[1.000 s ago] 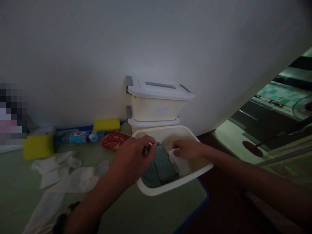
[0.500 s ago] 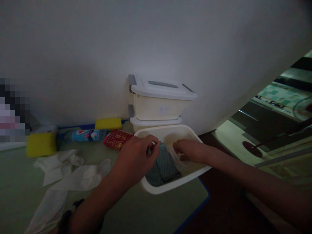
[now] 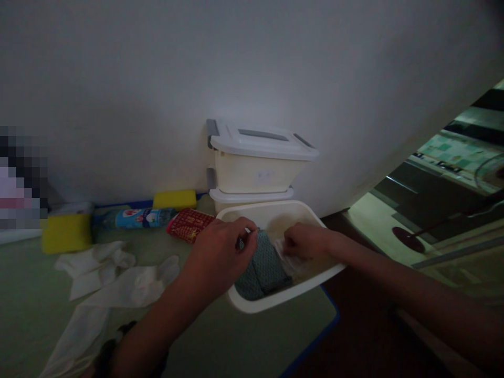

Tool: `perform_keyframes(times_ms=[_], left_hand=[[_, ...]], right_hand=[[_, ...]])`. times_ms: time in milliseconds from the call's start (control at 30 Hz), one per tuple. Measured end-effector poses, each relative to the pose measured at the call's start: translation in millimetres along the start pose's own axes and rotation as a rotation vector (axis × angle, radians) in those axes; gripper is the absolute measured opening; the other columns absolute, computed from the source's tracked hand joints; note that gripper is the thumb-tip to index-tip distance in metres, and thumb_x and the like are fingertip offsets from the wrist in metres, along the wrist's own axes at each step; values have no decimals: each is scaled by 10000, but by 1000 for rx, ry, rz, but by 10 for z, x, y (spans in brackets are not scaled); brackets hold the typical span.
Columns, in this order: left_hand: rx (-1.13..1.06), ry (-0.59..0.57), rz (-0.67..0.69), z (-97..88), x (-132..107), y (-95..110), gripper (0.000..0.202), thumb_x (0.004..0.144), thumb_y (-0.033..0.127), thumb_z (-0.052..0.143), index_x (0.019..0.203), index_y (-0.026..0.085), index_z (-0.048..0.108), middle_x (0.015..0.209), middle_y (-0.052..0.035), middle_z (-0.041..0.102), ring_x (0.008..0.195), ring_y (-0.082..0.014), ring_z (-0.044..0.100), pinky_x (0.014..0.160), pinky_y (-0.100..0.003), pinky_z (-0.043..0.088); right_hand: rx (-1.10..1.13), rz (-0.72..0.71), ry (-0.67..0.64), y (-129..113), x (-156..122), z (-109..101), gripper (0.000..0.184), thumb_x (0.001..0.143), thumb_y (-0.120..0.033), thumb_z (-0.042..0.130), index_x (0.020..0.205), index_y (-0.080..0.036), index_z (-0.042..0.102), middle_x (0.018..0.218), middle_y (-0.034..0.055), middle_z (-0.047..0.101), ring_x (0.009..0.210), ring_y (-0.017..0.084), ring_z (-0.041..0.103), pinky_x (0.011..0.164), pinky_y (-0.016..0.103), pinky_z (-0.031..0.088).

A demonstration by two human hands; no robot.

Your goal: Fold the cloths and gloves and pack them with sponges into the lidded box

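A white plastic tub (image 3: 271, 303) holds folded grey-green textured cloths (image 3: 270, 265) on its left side. Beside them lies a crumpled see-through plastic film (image 3: 290, 258). My right hand (image 3: 309, 242) is down in the tub with its fingers closed on this film. Over the tub's left rim, my left hand (image 3: 224, 252) makes a pinch with thumb and forefinger, close above the cloths. What sits in that pinch, if anything, is too small to make out.
Lidded storage boxes (image 3: 252, 170) are stacked against the wall behind the tub. To the left lie a red printed packet (image 3: 191, 224), a plastic bottle (image 3: 142, 218), yellow sponges (image 3: 66, 233) and crumpled white plastic bags (image 3: 94, 268). The table's blue edge (image 3: 311, 345) runs at front right.
My right hand has curled its fingers closed on the plastic film, which is more bunched up now. My left hand has barely moved.
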State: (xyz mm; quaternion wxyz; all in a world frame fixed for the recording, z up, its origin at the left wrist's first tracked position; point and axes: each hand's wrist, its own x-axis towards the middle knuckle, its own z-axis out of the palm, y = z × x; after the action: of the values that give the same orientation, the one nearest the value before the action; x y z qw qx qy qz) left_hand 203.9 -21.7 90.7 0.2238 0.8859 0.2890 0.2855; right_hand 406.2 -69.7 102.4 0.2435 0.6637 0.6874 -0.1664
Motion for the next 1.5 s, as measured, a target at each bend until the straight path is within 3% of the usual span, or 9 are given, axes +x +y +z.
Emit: perform_keyframes(times_ms=[133,367,567,767,1033,1300,1500], left_hand=[[-6,0,-9,6,3,-6,138,797,230,464,837,196,591,678,3,649,629,-144,575,640,-271,424],[8,-11,-13,-13,2,10,136,796,228,461,835,201,589,670,10,648,622,-142,576,628,-267,415],[14,-13,-17,-21,-7,13,142,799,227,457,829,200,594,670,7,648,622,-144,573,626,-270,413],[14,-21,0,-28,12,22,149,799,223,456,820,186,599,667,-7,652,609,-142,572,619,-270,417],[31,-17,-6,-32,3,20,143,796,224,463,831,193,599,677,-4,660,618,-152,578,619,-283,414],[19,-4,6,-26,-12,20,137,797,219,466,823,192,598,658,0,656,603,-147,574,614,-283,411],[-140,80,101,-19,-73,-67,119,803,205,478,843,178,587,736,-10,652,702,-136,583,691,-278,435]], right_hand=[[10,46,-91,-69,-1,-7,413,733,-399,517,727,-26,692,666,193,667,526,197,595,444,256,362],[70,72,-167,-111,22,-31,233,673,-169,507,726,-32,687,646,157,672,448,146,567,402,221,369],[126,52,-187,-67,26,-44,219,671,-149,491,702,-49,683,645,132,678,461,126,580,444,209,394],[144,54,-133,-65,58,-16,397,795,-324,408,639,-73,674,600,123,665,451,113,567,454,210,392],[51,124,-8,-135,98,61,227,688,-202,504,717,-71,687,673,162,673,550,190,603,459,254,372],[107,114,-52,-137,85,14,252,711,-204,490,567,-83,658,537,101,643,422,118,551,428,211,361],[56,131,188,-175,13,-35,345,795,-334,437,702,-94,667,689,143,664,613,189,602,520,259,349]])
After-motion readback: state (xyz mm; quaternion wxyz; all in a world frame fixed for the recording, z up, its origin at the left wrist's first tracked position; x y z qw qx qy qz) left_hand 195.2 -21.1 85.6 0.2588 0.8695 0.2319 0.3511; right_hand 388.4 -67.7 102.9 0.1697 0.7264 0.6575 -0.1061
